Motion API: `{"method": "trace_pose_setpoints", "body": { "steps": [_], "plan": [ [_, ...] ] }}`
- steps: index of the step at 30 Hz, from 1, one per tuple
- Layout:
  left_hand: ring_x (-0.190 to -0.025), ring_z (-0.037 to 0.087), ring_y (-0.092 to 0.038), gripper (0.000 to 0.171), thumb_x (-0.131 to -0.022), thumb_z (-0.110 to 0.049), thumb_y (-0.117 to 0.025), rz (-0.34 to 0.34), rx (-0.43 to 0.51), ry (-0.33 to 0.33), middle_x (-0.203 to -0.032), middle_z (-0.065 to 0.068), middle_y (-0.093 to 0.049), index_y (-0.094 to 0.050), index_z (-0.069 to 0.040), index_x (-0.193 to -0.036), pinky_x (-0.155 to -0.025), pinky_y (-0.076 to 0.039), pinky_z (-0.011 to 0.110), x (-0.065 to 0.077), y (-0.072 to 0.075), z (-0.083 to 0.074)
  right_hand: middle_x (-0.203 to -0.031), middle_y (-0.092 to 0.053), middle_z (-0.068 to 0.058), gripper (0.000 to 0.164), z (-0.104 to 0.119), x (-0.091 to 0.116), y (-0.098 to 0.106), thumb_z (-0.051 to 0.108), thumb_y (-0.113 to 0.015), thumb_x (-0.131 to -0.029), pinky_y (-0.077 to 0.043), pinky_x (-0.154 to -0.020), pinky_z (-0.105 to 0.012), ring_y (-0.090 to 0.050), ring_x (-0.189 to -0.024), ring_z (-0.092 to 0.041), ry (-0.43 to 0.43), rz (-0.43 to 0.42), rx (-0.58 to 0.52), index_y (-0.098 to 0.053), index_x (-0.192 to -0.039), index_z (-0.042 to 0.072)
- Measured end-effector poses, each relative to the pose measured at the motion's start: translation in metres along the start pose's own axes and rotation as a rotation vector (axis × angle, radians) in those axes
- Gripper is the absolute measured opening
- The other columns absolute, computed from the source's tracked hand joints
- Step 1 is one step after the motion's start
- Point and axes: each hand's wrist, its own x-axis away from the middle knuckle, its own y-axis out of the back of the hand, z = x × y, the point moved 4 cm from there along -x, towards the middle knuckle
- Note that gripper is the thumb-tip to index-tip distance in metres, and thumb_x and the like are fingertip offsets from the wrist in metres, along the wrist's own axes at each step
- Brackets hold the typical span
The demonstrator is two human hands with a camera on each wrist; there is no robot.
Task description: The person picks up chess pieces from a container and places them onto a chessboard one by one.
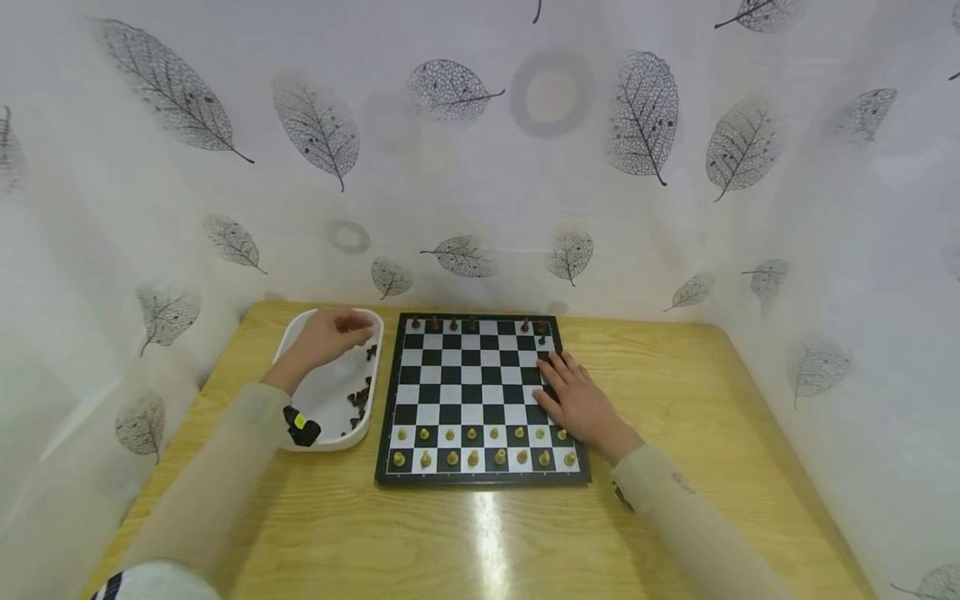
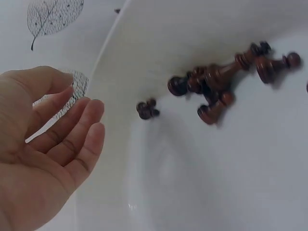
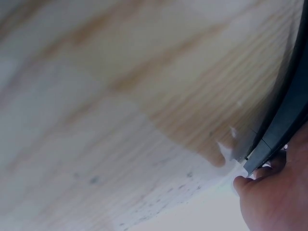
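My left hand [image 1: 326,340] hovers over the far end of a white plastic tray [image 1: 315,392]. In the left wrist view its fingers [image 2: 96,109] are loosely bent and nothing shows between them. Dark brown chess pieces [image 2: 219,77] lie jumbled along the tray's side, and a small piece [image 2: 147,109] sits apart from them. My right hand [image 1: 585,408] lies with fingers spread on the right edge of a chessboard [image 1: 471,392]. Several brown pieces [image 1: 453,324] stand along the board's far row, with one brown pawn [image 1: 542,339] in front at the far right.
Two rows of yellow chess pieces [image 1: 472,457] stand on the board's near side. Board and tray lie side by side on a wooden table [image 1: 660,400]. A white leaf-patterned curtain [image 1: 480,183] closes off the back and both sides.
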Motion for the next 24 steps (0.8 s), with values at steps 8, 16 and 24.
{"method": "trace_pose_setpoints", "body": {
  "steps": [8,16,24],
  "plan": [
    [-0.104,0.033,-0.073,0.035,-0.104,-0.02,-0.065,0.115,0.026,0.046,-0.121,0.022,-0.074,-0.067,0.0,-0.132,-0.088,-0.063,0.046,-0.001,0.0,0.015,-0.175,-0.022,-0.018,0.072,-0.002,0.001,-0.002,0.055,-0.039,-0.11,-0.02,-0.13,-0.061,-0.013,-0.164,-0.041,-0.001,-0.011,-0.011,-0.031,-0.166,0.01],
    [-0.101,0.03,-0.072,0.03,-0.104,-0.017,-0.065,0.128,-0.001,0.071,-0.122,0.023,-0.074,-0.069,0.0,-0.129,-0.084,-0.063,0.04,-0.006,-0.003,0.023,-0.174,-0.023,-0.018,0.072,-0.002,0.003,-0.002,0.055,-0.039,-0.11,-0.02,-0.13,-0.06,-0.013,-0.164,-0.041,-0.004,-0.013,-0.009,-0.032,-0.166,0.01],
    [-0.099,0.025,-0.071,0.024,-0.101,-0.014,-0.067,0.138,-0.051,0.061,-0.117,0.017,-0.077,-0.074,-0.003,-0.122,-0.081,-0.06,0.032,-0.014,-0.012,0.034,-0.174,-0.023,-0.018,0.072,0.001,0.002,0.0,0.056,-0.039,-0.11,-0.02,-0.13,-0.06,-0.014,-0.163,-0.042,0.008,-0.014,-0.011,-0.032,-0.166,0.01]
  ]
}}
